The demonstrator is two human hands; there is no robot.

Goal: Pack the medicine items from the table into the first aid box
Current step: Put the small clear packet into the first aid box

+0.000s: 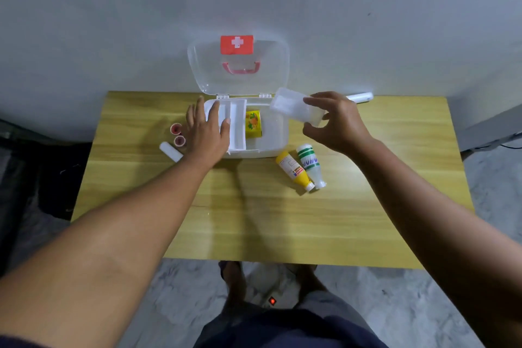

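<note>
The right hand (336,121) pinches a clear plastic case (296,109) — its long axis slanting toward the first aid box (278,135), just below-left. The left hand (207,133) lies flat, fingers spread, gripping nothing — steadying the box's tray (237,124).

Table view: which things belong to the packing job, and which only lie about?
Job: first aid box, yellow carton inside, clear container in right hand, yellow bottle, green-striped bottle, two red rolls, white tube.
Lying about: white object behind the right hand.

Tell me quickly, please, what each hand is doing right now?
Left hand: open, flat on the first aid box's tray.
Right hand: holding a clear plastic container above the box.
</note>
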